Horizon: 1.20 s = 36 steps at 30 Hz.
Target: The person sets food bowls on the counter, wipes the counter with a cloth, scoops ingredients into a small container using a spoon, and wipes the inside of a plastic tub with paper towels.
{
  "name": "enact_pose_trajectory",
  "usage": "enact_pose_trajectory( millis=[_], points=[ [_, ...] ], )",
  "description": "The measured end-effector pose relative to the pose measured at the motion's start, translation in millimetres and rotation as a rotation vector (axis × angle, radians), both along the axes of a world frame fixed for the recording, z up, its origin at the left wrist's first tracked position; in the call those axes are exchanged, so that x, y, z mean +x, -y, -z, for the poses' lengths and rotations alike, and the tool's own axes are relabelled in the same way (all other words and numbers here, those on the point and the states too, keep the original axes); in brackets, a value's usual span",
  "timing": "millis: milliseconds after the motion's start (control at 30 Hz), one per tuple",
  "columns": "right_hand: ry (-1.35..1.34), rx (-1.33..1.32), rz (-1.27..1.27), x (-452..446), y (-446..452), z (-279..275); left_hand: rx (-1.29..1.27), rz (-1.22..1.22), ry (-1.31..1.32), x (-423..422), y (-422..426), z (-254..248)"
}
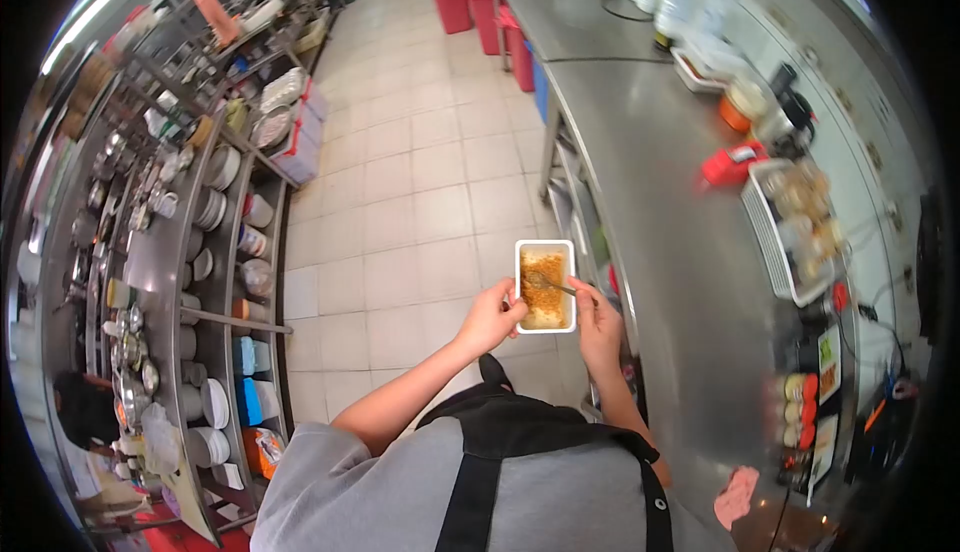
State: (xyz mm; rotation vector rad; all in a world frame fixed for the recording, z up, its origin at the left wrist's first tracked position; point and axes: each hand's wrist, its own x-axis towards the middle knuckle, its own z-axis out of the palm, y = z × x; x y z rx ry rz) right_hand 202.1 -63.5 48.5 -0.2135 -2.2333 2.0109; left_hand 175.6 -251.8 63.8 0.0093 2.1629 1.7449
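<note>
White tray [546, 331] is held just right of frame centre, gripped at its left side by the left hand [490, 318]. Metal utensil [553, 283] is pinched in the right hand [600, 324], tip in brown crumbs [542, 307]. Steel counter [630, 152] edge is just beside the right hand; far side lined by white basket [775, 242]. Moving room is given by tiled floor [410, 182] running to top, bounded left by steel shelving [235, 319].

Floor [420, 177] open beyond tray [545, 249]; counter [665, 212] blocks right, shelving [150, 272] left.
</note>
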Motion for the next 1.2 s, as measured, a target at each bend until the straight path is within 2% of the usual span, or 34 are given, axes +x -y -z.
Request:
enact_pose_trajectory(
  millis=[133,233,367,467,633,767,800,867,900,1000,1067,1200],
  points=[
    [0.021,-0.041,-0.187,-74.8,89.9,-12.1,-0.037,-0.173,-0.005,-35.2,90.9,-11.5],
    [-0.034,-0.055,-0.336,-129.0,147.0,-15.4,-0.335,-0.377,-0.576,-62.6,144.2,36.1],
    [0.033,-0.049,-0.487,-197.5,211.8,-16.0,0.250,-0.548,-0.028,-101.5,198.9,52.2],
    [0.068,-0.041,-0.567,-262.0,258.5,-3.9,0.328,-0.581,0.142,-151.4,247.4,31.9],
    [-0.071,-0.028,-0.704,-385.2,349.6,-1.0,0.503,-0.690,0.168,-248.8,327.1,29.0],
    [0.000,0.040,-0.902,-497.7,429.3,-21.7,0.629,-0.768,0.150,-329.1,393.2,10.9],
    [0.002,0.057,-0.949,-525.0,451.2,-25.2,0.559,-0.765,0.112,-350.6,411.2,12.6],
    [-0.018,0.091,-1.079,-574.8,495.1,-34.3,0.640,-0.920,0.049,-388.5,441.2,15.3],
    [-0.121,0.123,-1.118,-596.2,518.7,-34.2,0.685,-1.000,0.018,-407.7,455.8,15.0],
    [-0.378,0.236,-1.255,-660.5,591.0,-35.5,0.648,-1.085,0.002,-451.8,513.9,26.2],
    [-0.392,0.198,-1.353,-708.1,638.5,-38.9,0.577,-1.109,0.003,-487.4,554.0,31.5],
    [-0.427,0.130,-1.418,-789.2,721.3,-60.3,0.530,-0.967,0.050,-567.9,638.2,40.4]
  ],
)
